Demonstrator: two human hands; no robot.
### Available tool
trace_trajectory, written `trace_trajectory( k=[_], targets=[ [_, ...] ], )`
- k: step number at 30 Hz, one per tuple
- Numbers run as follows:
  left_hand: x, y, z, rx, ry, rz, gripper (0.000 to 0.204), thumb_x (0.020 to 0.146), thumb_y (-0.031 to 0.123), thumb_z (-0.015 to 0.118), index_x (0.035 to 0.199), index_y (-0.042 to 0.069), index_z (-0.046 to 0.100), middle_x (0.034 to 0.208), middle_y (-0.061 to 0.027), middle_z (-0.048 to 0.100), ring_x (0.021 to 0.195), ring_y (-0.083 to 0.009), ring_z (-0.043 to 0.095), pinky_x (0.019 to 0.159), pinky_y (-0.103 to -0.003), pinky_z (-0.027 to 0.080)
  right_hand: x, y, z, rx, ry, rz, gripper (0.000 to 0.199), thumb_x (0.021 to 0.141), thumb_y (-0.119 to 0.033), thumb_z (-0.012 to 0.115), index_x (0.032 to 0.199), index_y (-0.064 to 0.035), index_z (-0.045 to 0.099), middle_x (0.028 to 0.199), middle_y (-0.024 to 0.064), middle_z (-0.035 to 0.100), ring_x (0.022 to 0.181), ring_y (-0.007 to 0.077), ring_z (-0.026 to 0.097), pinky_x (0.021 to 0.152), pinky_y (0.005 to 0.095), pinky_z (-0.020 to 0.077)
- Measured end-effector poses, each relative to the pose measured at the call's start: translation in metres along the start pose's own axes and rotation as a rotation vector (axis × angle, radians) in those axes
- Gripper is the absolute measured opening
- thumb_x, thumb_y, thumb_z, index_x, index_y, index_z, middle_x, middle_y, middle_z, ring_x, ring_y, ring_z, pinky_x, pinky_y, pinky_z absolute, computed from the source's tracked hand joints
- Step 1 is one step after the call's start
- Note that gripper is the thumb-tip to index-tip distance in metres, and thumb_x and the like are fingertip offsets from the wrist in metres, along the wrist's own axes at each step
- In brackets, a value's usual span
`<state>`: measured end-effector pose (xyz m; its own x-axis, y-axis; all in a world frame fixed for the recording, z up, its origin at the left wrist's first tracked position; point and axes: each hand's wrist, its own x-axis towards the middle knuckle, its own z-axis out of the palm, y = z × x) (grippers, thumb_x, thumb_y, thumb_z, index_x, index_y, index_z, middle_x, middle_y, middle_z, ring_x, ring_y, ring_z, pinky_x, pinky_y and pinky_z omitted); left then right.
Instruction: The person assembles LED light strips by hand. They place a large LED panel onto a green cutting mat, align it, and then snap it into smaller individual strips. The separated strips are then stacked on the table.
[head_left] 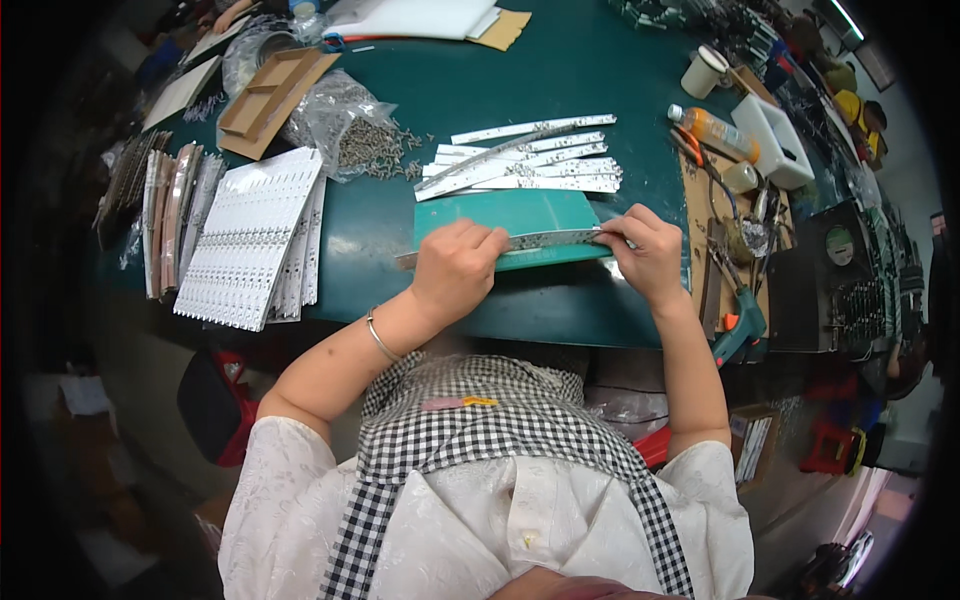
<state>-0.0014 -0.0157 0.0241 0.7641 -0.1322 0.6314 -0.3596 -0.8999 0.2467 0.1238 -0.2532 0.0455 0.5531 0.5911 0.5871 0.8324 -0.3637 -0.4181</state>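
Note:
A narrow circuit board strip (pixel 552 238) spans between my two hands above a green mat (pixel 505 208), its edge turned up toward me. My left hand (pixel 458 262) is closed around the strip's left part, and a short end pokes out past the fist. Thumb and fingers of my right hand (pixel 646 248) pinch its right end. Just beyond the mat lies a loose pile of white board strips (pixel 570 172) with small dark parts on them. One greyish strip curves across that pile.
White panel boards (pixel 250 235) are stacked at the left, near a plastic bag (pixel 340 105) spilling small screws and a divided cardboard tray (pixel 270 100). At right stand an orange drink bottle (pixel 715 132), a mug (pixel 706 72), a white bin (pixel 775 140) and a green-handled glue gun (pixel 740 325).

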Motion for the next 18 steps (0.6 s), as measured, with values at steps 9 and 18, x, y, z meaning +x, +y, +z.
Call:
trace_trajectory(
  k=[9,18],
  targets=[
    [0.008,-0.016,-0.045,-0.253,-0.206,-0.390,0.011,0.079,0.011,0.069,0.081,0.001,0.067,0.071,-0.0136,0.063,0.064,-0.0269,0.059,0.058,-0.035,0.046,0.010,0.029,-0.016,0.401,-0.361,0.593,0.013,0.076,-0.004,0.072,0.088,-0.0006,0.072,0.078,0.0062,0.069,0.072,0.0115,0.062,0.067,0.0256,0.0484],
    [0.002,-0.030,-0.035,-0.281,-0.292,-0.549,0.014,0.081,0.011,0.067,0.076,-0.001,0.063,0.069,-0.0157,0.060,0.065,-0.0304,0.058,0.059,-0.038,0.044,0.024,0.046,-0.011,0.668,-0.494,0.820,0.012,0.075,-0.003,0.074,0.085,0.0028,0.073,0.075,0.0071,0.069,0.070,0.0113,0.062,0.067,0.0258,0.0493]
  ],
)
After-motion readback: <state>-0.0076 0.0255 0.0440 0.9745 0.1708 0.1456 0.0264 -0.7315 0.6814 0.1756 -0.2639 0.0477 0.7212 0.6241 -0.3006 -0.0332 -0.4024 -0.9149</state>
